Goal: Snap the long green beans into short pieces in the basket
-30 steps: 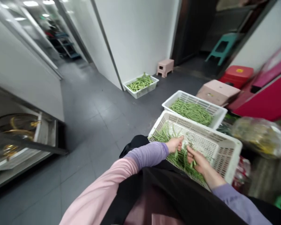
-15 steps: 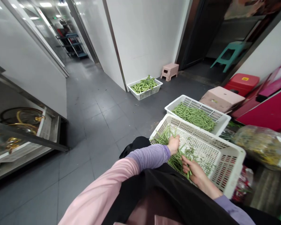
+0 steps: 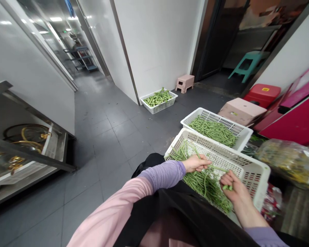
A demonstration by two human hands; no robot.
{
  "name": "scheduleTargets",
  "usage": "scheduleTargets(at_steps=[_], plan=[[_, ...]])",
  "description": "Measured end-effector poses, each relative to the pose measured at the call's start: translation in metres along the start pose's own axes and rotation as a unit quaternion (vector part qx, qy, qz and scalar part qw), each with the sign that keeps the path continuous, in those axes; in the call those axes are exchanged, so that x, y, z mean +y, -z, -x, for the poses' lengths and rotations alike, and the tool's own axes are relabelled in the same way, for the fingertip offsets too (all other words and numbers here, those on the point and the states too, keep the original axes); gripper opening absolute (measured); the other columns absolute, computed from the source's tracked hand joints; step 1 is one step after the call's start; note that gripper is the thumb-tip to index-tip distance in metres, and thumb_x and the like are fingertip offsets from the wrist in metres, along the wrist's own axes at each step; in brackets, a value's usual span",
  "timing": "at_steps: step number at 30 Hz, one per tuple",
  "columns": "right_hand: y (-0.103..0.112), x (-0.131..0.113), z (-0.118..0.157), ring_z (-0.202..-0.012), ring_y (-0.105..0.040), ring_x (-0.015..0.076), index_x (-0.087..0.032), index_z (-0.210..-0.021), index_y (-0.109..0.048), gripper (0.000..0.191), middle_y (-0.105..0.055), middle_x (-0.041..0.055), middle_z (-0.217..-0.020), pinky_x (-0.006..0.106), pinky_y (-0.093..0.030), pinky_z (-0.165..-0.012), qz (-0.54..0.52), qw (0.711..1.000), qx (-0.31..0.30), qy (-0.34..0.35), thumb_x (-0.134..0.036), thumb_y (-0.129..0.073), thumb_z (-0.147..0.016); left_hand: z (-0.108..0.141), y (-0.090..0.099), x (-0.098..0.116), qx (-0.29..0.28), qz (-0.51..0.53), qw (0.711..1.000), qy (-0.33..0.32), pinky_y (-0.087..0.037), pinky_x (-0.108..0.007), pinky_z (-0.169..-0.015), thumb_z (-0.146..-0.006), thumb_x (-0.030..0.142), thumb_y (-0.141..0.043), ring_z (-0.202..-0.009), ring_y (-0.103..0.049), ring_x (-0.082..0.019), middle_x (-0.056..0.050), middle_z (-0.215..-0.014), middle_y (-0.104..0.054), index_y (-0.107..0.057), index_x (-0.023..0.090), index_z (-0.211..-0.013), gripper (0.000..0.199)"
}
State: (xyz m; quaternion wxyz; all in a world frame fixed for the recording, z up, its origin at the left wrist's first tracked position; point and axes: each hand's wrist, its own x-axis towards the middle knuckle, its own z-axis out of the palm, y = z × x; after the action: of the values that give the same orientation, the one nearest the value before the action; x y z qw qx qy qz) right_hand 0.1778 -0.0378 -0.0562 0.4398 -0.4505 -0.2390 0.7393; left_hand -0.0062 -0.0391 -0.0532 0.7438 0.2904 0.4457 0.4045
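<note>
Over the near white plastic basket (image 3: 257, 178), my left hand (image 3: 197, 163) pinches a green bean (image 3: 217, 167) by one end. My right hand (image 3: 233, 188) closes on the bean's other end, so it stretches between the two. Short green bean pieces (image 3: 228, 187) show in the curl of my right hand's fingers. Below both hands lies a heap of untidy green beans (image 3: 206, 185) along the basket's near and left side. Just beyond stands a second white basket (image 3: 243, 135) holding a pile of green beans (image 3: 212, 130).
A smaller white basket of chunky green vegetables (image 3: 158, 98) sits by the wall, near a pink step stool (image 3: 184, 83). To the right are a larger pink stool (image 3: 243, 109), a red stool (image 3: 264, 96) and a stuffed clear bag (image 3: 288, 161). A metal rack (image 3: 64, 147) stands left.
My left hand has moved right, and my right hand has lifted rightward from the heap. A single bean is now held between them. The view has tilted slightly.
</note>
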Motion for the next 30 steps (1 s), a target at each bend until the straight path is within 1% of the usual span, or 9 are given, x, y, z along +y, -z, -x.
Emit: scheduleTargets(at_steps=[2,4,6,8,13,18,21,25,30], plan=[[0.002,-0.015,-0.005,-0.036,-0.027,0.0016,-0.021,-0.063,-0.034,0.056,-0.032,-0.0112,-0.046,0.014,-0.029,-0.035,-0.007,0.997,0.046,0.055,-0.035,-0.088,-0.062,0.003,-0.004,-0.006,-0.041,0.007,0.999,0.02,-0.012,-0.02,-0.039,-0.06,0.05,-0.09,-0.037,-0.027,-0.002,0.004,-0.052,-0.055,-0.048,0.019,-0.068,0.053],[0.007,-0.019,-0.006,-0.036,-0.029,0.0036,-0.021,-0.064,-0.043,0.047,-0.039,-0.0093,-0.045,0.017,-0.026,-0.034,0.071,0.989,0.097,0.089,-0.036,-0.088,-0.061,0.006,-0.007,-0.008,-0.054,-0.01,0.998,0.029,-0.014,-0.02,-0.039,-0.057,0.054,-0.09,-0.037,-0.027,-0.003,0.005,-0.05,-0.052,-0.049,0.019,-0.067,0.055],[0.013,-0.011,-0.004,-0.034,-0.031,0.0065,-0.021,-0.068,-0.054,0.039,-0.041,-0.0086,-0.041,0.018,-0.023,-0.034,0.215,0.969,0.103,0.071,-0.035,-0.089,-0.058,0.007,-0.007,-0.006,-0.021,-0.073,0.997,0.025,-0.017,-0.02,-0.039,-0.058,0.056,-0.089,-0.038,-0.03,-0.004,0.006,-0.048,-0.047,-0.05,0.018,-0.064,0.054],[0.016,0.007,0.001,-0.033,-0.031,0.0076,-0.021,-0.076,-0.061,0.037,-0.04,-0.0093,-0.038,0.018,-0.022,-0.034,0.307,0.949,0.072,0.007,-0.031,-0.09,-0.055,0.006,-0.005,-0.004,0.024,-0.157,0.987,0.029,-0.022,-0.022,-0.039,-0.061,0.055,-0.087,-0.04,-0.033,-0.006,0.006,-0.046,-0.045,-0.051,0.017,-0.06,0.053],[0.0,0.038,0.015,-0.033,-0.022,0.0019,-0.019,-0.07,-0.056,0.037,-0.056,-0.002,-0.054,0.016,-0.019,-0.034,0.161,0.974,-0.02,-0.161,-0.039,-0.086,-0.062,0.0,-0.002,-0.014,0.096,-0.208,0.973,0.039,-0.023,-0.023,-0.039,-0.073,0.045,-0.083,-0.039,-0.032,-0.006,0.006,-0.045,-0.043,-0.049,0.017,-0.057,0.047],[-0.009,0.032,0.017,-0.034,-0.025,0.0004,-0.017,-0.069,-0.053,0.032,-0.047,-0.0052,-0.053,0.013,-0.021,-0.033,0.058,0.973,-0.036,-0.219,-0.028,-0.083,-0.064,-0.001,-0.003,-0.021,0.056,-0.12,0.99,0.048,-0.019,-0.022,-0.038,-0.078,0.045,-0.079,-0.038,-0.031,-0.005,0.005,-0.049,-0.045,-0.049,0.016,-0.059,0.045],[-0.007,0.029,0.015,-0.034,-0.027,0.0005,-0.016,-0.072,-0.054,0.025,-0.047,-0.0048,-0.056,0.014,-0.021,-0.033,0.04,0.964,-0.038,-0.261,-0.028,-0.076,-0.072,0.0,-0.004,-0.016,0.07,-0.097,0.992,0.038,-0.017,-0.021,-0.037,-0.08,0.045,-0.077,-0.038,-0.03,-0.004,0.005,-0.049,-0.046,-0.049,0.017,-0.063,0.043],[-0.005,0.028,0.016,-0.032,-0.027,0.0014,-0.016,-0.075,-0.053,0.024,-0.04,-0.0081,-0.051,0.014,-0.021,-0.032,0.067,0.964,-0.015,-0.255,-0.028,-0.074,-0.076,0.0,-0.002,-0.003,0.123,-0.049,0.991,0.02,-0.014,-0.02,-0.036,-0.088,0.034,-0.069,-0.034,-0.026,-0.004,0.007,-0.048,-0.046,-0.047,0.018,-0.068,0.033],[-0.004,0.021,0.019,-0.033,-0.027,0.0013,-0.018,-0.074,-0.051,0.039,-0.039,-0.009,-0.052,0.015,-0.025,-0.033,0.084,0.965,-0.067,-0.24,-0.035,-0.085,-0.069,-0.005,0.008,0.009,0.147,-0.004,0.989,0.025,-0.013,-0.022,-0.037,-0.091,0.031,-0.066,-0.033,-0.021,-0.003,0.007,-0.049,-0.046,-0.048,0.017,-0.069,0.031]])
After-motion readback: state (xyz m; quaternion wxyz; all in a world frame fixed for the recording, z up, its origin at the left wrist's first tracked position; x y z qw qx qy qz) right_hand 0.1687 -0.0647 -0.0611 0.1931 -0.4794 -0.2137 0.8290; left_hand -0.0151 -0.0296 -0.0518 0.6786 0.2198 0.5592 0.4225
